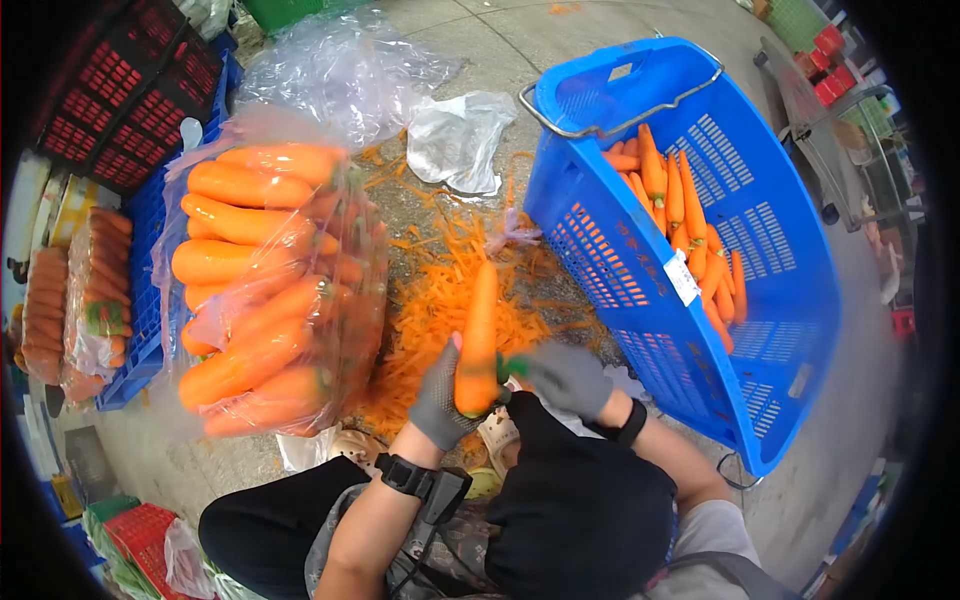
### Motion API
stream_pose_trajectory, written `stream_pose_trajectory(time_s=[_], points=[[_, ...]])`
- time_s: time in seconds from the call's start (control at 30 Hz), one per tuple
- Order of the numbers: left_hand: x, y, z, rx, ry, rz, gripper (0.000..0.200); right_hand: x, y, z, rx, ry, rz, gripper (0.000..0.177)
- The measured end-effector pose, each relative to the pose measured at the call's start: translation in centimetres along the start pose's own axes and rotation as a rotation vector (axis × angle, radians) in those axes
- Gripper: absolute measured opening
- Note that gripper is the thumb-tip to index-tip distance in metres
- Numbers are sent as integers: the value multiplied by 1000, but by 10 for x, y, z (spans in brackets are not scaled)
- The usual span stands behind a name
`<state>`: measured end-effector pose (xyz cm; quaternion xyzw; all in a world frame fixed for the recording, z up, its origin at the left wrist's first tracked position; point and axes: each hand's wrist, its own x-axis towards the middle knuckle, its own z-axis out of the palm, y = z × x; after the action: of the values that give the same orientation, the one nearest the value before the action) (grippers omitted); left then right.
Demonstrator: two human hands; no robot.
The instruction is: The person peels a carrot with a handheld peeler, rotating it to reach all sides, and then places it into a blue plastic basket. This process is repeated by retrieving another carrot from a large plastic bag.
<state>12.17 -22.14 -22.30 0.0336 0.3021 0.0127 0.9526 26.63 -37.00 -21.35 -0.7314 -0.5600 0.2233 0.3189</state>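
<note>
My left hand (437,402), in a grey glove, is wrapped round the lower part of a large carrot (480,325), whose tip points up and away from me. My right hand (572,380), gloved too and blurred by motion, is closed on a green-handled tool (515,368) beside the carrot's right side; the tool's blade is too blurred to make out. Beneath and beyond the carrot, a heap of orange peelings (430,315) covers the floor. A clear plastic bag (345,240) full of large carrots stands to the left of my hands.
At right, a tilted blue basket (640,330) with a metal handle holds several thin carrots (690,215). Clear plastic (335,75) and a white crumpled bag (460,140) lie beyond the peelings. Black crates (125,90) and more bagged carrots (98,290) stand at left.
</note>
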Motion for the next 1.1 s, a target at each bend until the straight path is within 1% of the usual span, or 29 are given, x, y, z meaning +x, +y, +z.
stream_pose_trajectory(time_s=[0.03, 0.07, 0.1, 0.17, 0.2, 0.23, 0.3, 0.33, 0.4, 0.43, 0.47, 0.5, 0.53, 0.57, 0.6, 0.63, 0.67, 0.7, 0.73, 0.77, 0.8, 0.83, 0.87, 0.93, 0.97, 1.0, 1.03, 1.07, 1.1], points=[[-2, -3, 1, -4, 1, -3, 52, 13, 10, 1, 12, 198, 98, 25], [-6, -6, 4, 80, 5, -9, 53, 28, 19, -1, 25, 397, 197, 24], [-9, -6, 7, 167, 4, -10, 54, 32, 26, -4, 26, 399, 196, 24], [-8, -9, 6, 153, 2, 10, 55, 35, 37, -12, -82, 407, 295, 25], [-5, -7, 5, 96, -10, 42, 54, 29, 22, -18, 37, 326, 189, 26], [-5, -6, 2, 36, -18, 74, 53, 18, 5, -20, 43, 321, 183, 26], [-2, -4, -4, 65, 33, 85, 52, -3, -17, -22, -104, -203, -47, 25], [-1, -5, -4, 95, 81, 83, 51, -4, -9, -15, -105, -203, -40, 25], [-8, -10, 5, 128, 69, 49, 50, -5, 15, 5, -112, 202, 124, 25], [-10, -11, 9, 162, 54, 30, 50, 3, 22, -1, -114, 202, 127, 25], [-8, -15, 7, 85, 17, 18, 52, 15, 31, -11, -91, 315, 240, 26], [-8, -17, 9, 87, 15, 18, 52, 24, 34, -17, -66, 430, 348, 28], [-8, -16, 13, 66, -19, 50, 53, 24, 26, -22, 25, 425, 286, 28], [-8, -14, 14, 39, -49, 86, 53, 18, 17, -25, 29, 422, 274, 28], [-10, -12, 14, 35, -39, 90, 53, 4, 7, -26, 72, 217, 96, 27], [-9, -7, 16, 71, 26, 96, 53, -5, 1, -26, 111, 18, -82, 25], [-6, -4, 18, 109, 85, 101, 53, -5, -6, -23, 110, 20, -83, 25], [-5, -6, 18, 110, 82, 92, 53, -4, -14, -18, 120, -14, -92, 25], [-4, -9, 18, 116, 43, 90, 53, -5, -18, -15, 131, -50, -98, 24], [-4, -11, 18, 122, 4, 93, 54, 0, -7, -14, 127, -50, -92, 24], [-5, -16, 16, 120, 3, 90, 54, 11, 15, -10, 78, 135, 176, 25], [-9, -22, 14, 118, -22, 15, 55, 17, 29, -7, 30, 319, 447, 26], [-11, -24, 13, 120, -49, -58, 55, 16, 36, -7, 31, 321, 448, 26], [-7, -18, 9, 93, -83, -33, 55, 21, 42, -12, 92, 421, 383, 26], [-6, -16, 6, 53, -111, -2, 54, 16, 38, -13, 96, 412, 373, 26], [-7, -15, 6, 47, -103, 4, 54, 3, 16, -19, 92, 246, 160, 26], [-4, -11, 8, -37, -1, 8, 51, -6, 2, -22, 84, 87, -53, 26], [-1, -8, 10, -118, 95, 8, 48, -9, -5, -22, 83, 88, -53, 26], [0, -9, 12, -118, 94, -2, 48, -12, -12, -20, 43, -21, -69, 26]])
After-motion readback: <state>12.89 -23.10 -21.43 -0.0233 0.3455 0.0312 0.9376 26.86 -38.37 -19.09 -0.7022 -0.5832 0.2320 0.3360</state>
